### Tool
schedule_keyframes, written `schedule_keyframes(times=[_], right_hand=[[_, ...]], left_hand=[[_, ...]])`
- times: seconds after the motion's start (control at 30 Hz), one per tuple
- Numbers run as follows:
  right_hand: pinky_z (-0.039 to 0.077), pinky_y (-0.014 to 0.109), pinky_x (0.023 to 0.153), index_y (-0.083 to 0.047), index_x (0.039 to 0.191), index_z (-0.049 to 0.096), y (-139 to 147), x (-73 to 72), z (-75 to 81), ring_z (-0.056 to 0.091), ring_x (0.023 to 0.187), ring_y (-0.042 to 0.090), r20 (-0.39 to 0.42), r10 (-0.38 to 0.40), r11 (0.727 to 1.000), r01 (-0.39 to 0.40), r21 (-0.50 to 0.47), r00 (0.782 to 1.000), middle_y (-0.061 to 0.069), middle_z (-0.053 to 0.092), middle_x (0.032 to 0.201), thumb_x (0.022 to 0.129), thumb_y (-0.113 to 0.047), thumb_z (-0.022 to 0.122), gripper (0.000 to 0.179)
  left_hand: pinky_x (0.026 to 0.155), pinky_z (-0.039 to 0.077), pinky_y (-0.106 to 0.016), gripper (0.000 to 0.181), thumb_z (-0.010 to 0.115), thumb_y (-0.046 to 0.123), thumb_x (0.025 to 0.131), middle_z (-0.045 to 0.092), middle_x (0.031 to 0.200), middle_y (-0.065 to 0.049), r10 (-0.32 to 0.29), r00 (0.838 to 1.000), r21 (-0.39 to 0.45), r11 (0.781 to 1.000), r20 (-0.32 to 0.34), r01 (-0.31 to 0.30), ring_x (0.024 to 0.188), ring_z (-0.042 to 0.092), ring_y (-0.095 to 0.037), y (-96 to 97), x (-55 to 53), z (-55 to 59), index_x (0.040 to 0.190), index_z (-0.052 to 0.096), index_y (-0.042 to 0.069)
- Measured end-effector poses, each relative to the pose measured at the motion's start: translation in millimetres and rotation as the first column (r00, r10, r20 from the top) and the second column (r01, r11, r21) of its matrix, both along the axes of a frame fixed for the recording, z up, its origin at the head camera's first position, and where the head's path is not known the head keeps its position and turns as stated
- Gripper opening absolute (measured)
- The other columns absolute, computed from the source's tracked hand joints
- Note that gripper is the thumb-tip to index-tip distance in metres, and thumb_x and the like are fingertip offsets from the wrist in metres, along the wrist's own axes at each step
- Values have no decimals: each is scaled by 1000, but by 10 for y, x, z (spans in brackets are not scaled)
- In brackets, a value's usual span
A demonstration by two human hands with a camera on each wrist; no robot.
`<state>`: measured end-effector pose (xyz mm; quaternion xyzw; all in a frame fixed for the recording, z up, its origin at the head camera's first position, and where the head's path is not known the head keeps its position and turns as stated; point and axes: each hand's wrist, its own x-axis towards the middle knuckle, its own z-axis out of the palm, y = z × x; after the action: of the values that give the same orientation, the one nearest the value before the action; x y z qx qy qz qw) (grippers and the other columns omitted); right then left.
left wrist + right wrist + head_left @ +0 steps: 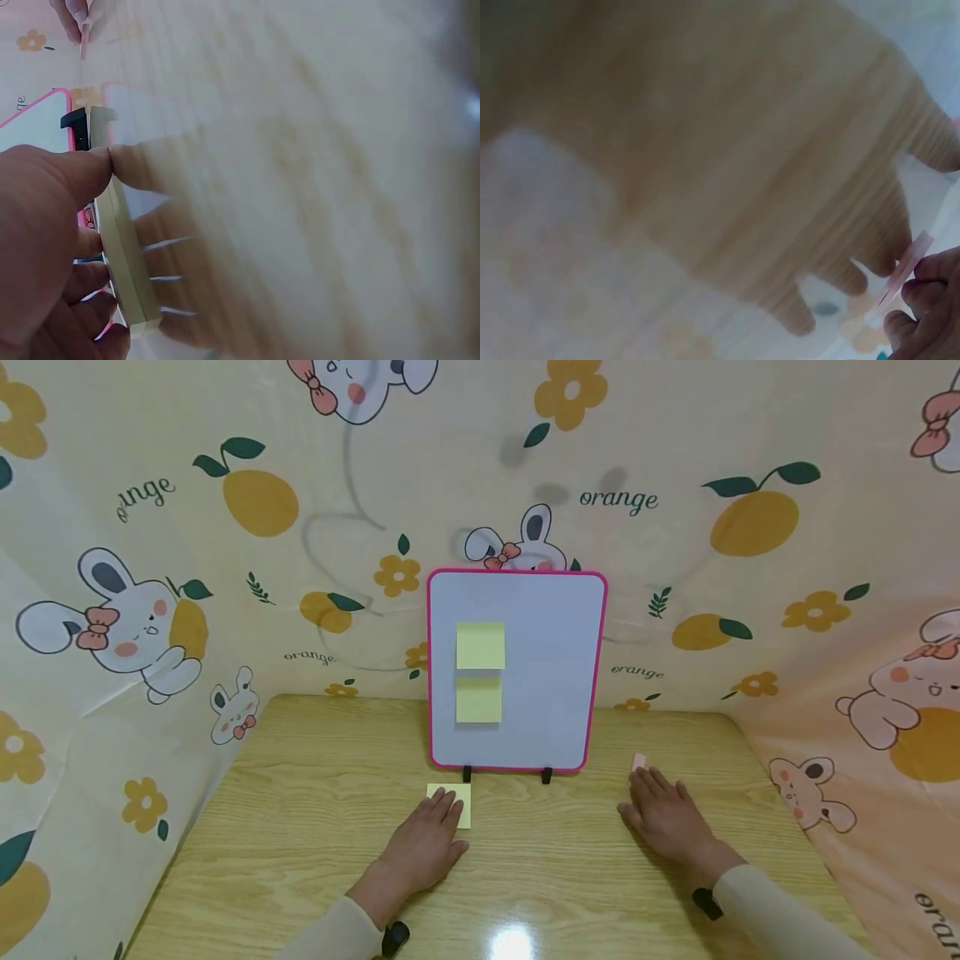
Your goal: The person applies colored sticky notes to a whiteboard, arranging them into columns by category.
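My left hand (423, 843) rests on a pad of yellow sticky notes (463, 814) lying on the table in front of the whiteboard (543, 685). In the left wrist view the thick side of the sticky note pad (127, 255) shows, with fingertips over it and the thumb coming down at its edge. To the right, my right hand (667, 818) lies palm down, its fingertips on a small, thin pink block (638, 762). The right wrist view shows this pink block (906, 270) under the fingertips, close to the tabletop. Each hand covers part of what it touches.
Two yellow sticky notes, an upper one (481, 646) and a lower one (478, 701), are stuck on the left half of the board. The pink-framed board stands upright on black feet (547, 775). A printed cloth (480, 468) walls in the wooden table (540, 868).
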<state>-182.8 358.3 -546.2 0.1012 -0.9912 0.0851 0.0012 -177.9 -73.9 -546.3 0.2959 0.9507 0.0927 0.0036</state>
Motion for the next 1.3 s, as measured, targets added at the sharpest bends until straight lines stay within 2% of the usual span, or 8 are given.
schedule_keyframes(times=[0.23,0.43,0.63,0.83,1.3], right_hand=[[21,81,119,6,158,39,-100,78,13,31,153,53,-6,24,1000,-24,-3,1000,29,36,166,111,-44,49,69],[28,80,118,6,158,41,-214,163,42,35,152,51,-29,77,997,-77,0,997,27,40,164,111,-41,50,67],[26,78,120,4,159,41,-355,258,45,34,154,48,-18,127,992,-127,-5,992,24,40,166,111,-44,50,68],[27,76,121,2,158,45,-500,340,37,37,154,44,-32,194,981,-193,16,981,19,42,166,110,-45,53,68],[25,70,126,-3,162,39,-858,439,64,32,158,38,37,305,952,-306,16,952,15,38,169,111,-50,48,70]], left_hand=[[126,38,-50,61,62,36,106,48,159,-25,5,1000,10,1000,14,-5,153,41,-40,1,-2,-7,150,53,-5],[126,38,-50,63,61,36,106,49,159,-25,3,1000,10,1000,12,-3,153,41,-39,2,-10,-8,153,49,-5],[126,38,-49,62,61,36,106,49,158,-25,3,1000,10,1000,14,-3,152,42,-39,4,-1,17,151,51,-6],[126,38,-50,61,61,35,106,48,159,-25,-2,1000,5,1000,21,2,153,41,-39,8,2,41,151,51,-6],[127,36,-51,60,58,35,108,46,162,-21,-18,999,-20,1000,46,19,154,40,-37,-4,25,66,154,49,-3]])
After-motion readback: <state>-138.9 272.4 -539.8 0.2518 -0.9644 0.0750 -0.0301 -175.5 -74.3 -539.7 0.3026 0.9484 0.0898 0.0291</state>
